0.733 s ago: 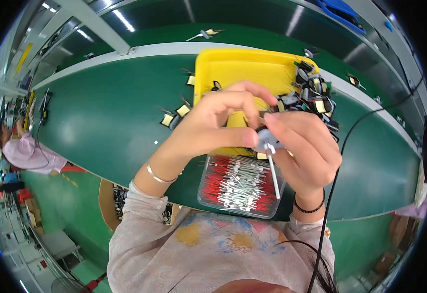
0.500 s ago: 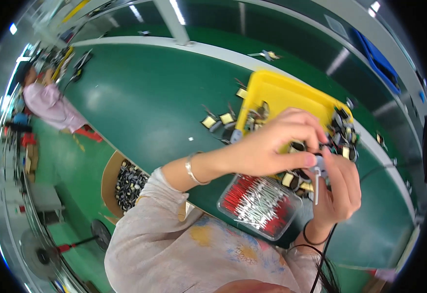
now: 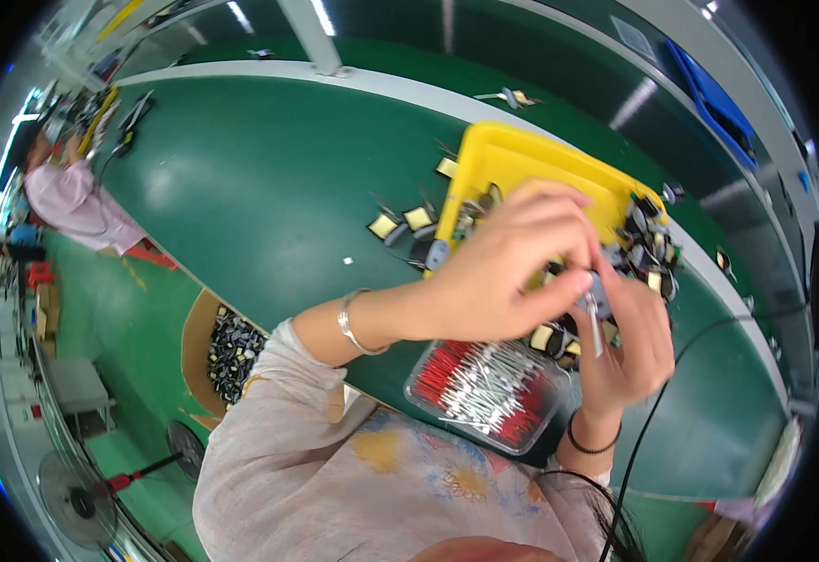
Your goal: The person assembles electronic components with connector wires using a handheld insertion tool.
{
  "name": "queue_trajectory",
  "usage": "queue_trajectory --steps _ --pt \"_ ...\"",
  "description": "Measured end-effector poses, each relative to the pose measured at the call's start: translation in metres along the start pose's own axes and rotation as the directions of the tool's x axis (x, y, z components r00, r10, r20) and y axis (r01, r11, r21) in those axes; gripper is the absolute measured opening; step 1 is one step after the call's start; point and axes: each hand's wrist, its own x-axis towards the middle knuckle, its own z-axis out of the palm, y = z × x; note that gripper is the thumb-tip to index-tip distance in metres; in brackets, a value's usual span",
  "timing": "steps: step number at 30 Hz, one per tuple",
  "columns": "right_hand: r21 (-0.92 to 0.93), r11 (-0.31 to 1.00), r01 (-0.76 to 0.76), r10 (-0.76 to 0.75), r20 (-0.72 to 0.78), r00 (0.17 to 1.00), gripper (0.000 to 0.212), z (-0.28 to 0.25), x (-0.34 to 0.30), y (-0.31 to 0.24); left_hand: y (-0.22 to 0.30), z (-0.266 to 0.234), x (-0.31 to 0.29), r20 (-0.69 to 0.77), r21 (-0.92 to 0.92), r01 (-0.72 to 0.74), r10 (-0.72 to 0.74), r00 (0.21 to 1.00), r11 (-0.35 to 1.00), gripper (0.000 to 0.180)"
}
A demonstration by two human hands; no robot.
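Observation:
My right hand (image 3: 629,342) is closed around a small grey part (image 3: 597,292) with a thin white stick-like piece (image 3: 596,330) hanging from it. From the left, my left hand (image 3: 512,267) reaches over with thumb and fingers pinched at the top of this part. Its fingertips are blurred, and what they pinch is too small to make out. Both hands are over the near side of a yellow tray (image 3: 473,155). Below them stands a clear plastic box (image 3: 416,386) of thin red-and-white wire-like pieces (image 3: 484,389).
Several small black parts with pale yellow squares (image 3: 420,219) lie beside the tray, and more (image 3: 651,242) pile at its right. A cardboard box (image 3: 194,361) of similar parts stands left, below the green table (image 3: 269,187). A black cable (image 3: 700,339) crosses at right. Another person (image 3: 77,201) works far left.
The view has shifted slightly, so the scene sits a little further left and higher. My left hand's fingers have lifted a bit; the right still holds the grey part.

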Motion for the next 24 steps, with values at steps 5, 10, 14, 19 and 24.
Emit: queue_trajectory --steps 5,10,14,19,24 --pt "0.6 0.647 -0.47 0.507 0.122 0.854 0.035 0.002 -0.012 0.011 -0.005 0.0 0.006 0.011 -0.081 0.01 -0.009 1.0 0.997 0.027" --pt "0.827 0.272 -0.492 0.474 0.33 0.816 0.042 -0.002 -0.011 0.014 0.0 0.002 0.004 -0.044 0.117 -0.068 0.073 0.996 0.991 0.032" --pt "0.908 0.285 -0.309 0.504 0.132 0.853 0.044 0.0 -0.006 0.016 0.01 0.004 0.0 -0.095 0.331 -0.167 0.208 0.974 0.929 0.022" --pt "0.743 0.652 -0.152 0.288 -0.057 0.956 0.026 -0.011 -0.011 0.034 0.019 0.001 -0.006 -0.028 0.639 -0.317 0.432 0.901 0.701 0.019" --pt "0.706 0.708 -0.034 0.174 -0.128 0.976 0.023 -0.007 -0.008 0.033 0.021 -0.003 -0.013 -0.016 0.654 -0.385 0.52 0.854 0.651 0.025"
